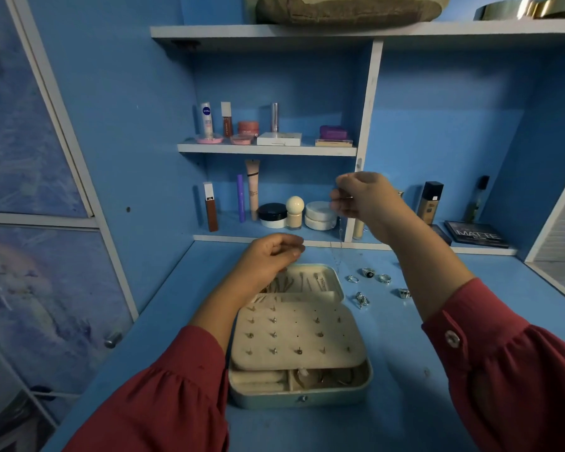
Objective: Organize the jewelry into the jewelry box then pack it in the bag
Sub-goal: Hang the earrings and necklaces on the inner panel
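The jewelry box (299, 337) lies open on the blue surface (405, 370), between the two forearms, its lid (310, 283) folded back toward the shelves. A thin chain necklace (338, 252) is pinched in the grip of the right hand (361, 199), which is raised above the far right corner of the box with fingers curled; the chain hangs down from it as a fine line, blurred in its upper part. The left hand (273, 256) is held over the lid with its fingers curled and thumb against fingertips; whether anything is pinched there cannot be told, though the grip is closed. Both wrists are covered by dark red sleeves (163, 396).

Inside the box, a cream earring panel (297, 336) is seen covering most of the base, dotted with small studs set in rows. In front of it, ring rolls (258, 378) occupy the left compartment, and a few small pieces are seen in the right compartment, too dim to identify. A snap button (302, 398) is fixed at the front wall.

To the right of the box, several silver rings (377, 287) are scattered on the surface, apart from one another. Behind, cosmetics are arranged on the white shelves (268, 149): tubes, jars, compacts and a round-topped bottle (295, 212). A dark palette marked MATTE (477, 234) is laid on the low ledge at right.
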Available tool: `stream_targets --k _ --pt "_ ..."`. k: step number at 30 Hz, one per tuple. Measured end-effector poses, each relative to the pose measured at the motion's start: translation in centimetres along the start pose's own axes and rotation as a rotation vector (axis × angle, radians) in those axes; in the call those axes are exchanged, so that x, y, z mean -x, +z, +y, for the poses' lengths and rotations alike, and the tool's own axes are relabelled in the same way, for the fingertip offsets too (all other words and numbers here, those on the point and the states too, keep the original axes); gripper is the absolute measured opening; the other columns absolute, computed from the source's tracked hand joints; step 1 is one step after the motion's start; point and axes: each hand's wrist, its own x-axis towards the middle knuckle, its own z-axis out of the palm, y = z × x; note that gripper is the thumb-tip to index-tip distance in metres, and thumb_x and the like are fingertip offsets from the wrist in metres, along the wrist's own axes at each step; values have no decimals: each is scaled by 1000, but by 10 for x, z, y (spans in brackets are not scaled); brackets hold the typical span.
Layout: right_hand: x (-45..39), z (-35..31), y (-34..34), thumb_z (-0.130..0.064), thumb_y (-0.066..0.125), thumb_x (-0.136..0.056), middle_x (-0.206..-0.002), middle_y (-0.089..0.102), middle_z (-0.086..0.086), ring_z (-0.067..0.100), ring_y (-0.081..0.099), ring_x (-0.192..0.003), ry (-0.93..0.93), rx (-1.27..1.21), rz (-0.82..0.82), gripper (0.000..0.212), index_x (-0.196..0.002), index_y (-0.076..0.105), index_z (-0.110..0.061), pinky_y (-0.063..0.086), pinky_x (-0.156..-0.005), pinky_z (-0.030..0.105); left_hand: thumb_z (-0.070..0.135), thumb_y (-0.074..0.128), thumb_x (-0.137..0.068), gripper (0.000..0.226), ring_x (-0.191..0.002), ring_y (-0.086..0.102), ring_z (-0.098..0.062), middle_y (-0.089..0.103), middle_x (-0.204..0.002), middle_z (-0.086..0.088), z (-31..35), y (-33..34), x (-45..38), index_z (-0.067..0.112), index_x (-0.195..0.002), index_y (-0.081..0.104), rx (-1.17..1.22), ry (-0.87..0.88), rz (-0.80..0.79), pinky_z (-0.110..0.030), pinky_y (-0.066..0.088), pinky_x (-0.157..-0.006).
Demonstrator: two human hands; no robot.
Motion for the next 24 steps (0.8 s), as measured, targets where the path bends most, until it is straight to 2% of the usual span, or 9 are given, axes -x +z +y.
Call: stream_targets --k 3,5,9,11,13,16,18,20,24 --pt "8 -4 8 -13 48 -99 -71 61 5 14 57 -53 15 -31 -102 15 -89 58 -9 55 -60 27 10 59 -93 25 -105 63 -8 69 -112 8 1 0 1 25 -113 62 77 38 4 -22 51 -82" --pt "14 -3 14 -15 49 -98 -71 62 4 12 57 -52 20 16 -184 14 -90 58 -8 55 -60 27 12 60 -92 24 -105 64 -10 70 -111 7 4 1 2 22 -113 63 137 54 14 -25 52 -83" --pt "24 7 24 -16 50 -98 -72 62 10 14 58 -52 6 131 -262 22 -83 61 -6 57 -64 29 9 62 -88 16 -87 68 -14 74 -91 1 9 1 4 18 -99 68 255 68 17 -23 51 -73" --pt "27 13 27 -16 50 -98 -71 60 14 16 57 -53 8 153 -272 26 -77 61 -5 55 -61 27 5 63 -87 13 -80 68 -15 73 -82 -1 9 1 5 14 -94 69 258 69 17 -27 51 -74" --pt "29 19 27 -16 50 -98 -69 62 10 15 56 -53 19 152 -267 25 -77 60 -7 54 -58 24 3 65 -85 11 -75 69 -13 73 -76 -1 9 1 5 11 -90 69 233 57 28 -30 53 -76" --pt "31 27 23 -18 56 -95 -60 59 -2 11 51 -52 20 171 -230 18 -80 61 -10 51 -57 23 7 65 -86 5 -68 67 -10 71 -69 0 8 1 4 11 -87 69 176 46 71 -28 51 -70" --pt "32 34 18 -18 65 -89 -63 56 -1 9 49 -56 -9 248 -218 7 -84 63 -13 48 -57 22 10 65 -88 5 -67 63 -11 68 -67 0 6 -2 3 11 -87 70 175 56 106 -25 51 -66" --pt "33 42 14 -14 72 -82 -65 52 2 8 48 -58 -22 321 -210 10 -87 65 -18 44 -56 21 12 64 -89 6 -69 60 -13 63 -65 2 6 -5 1 13 -86 70 192 50 129 -26 50 -68" --pt "36 58 9 -8 71 -82 -61 46 -2 2 41 -47 -89 446 -38 11 -84 68 -18 34 -46 8 12 58 -93 8 -65 56 -14 55 -61 2 9 -9 2 12 -87 65 280 36 126 -30 51 -64"
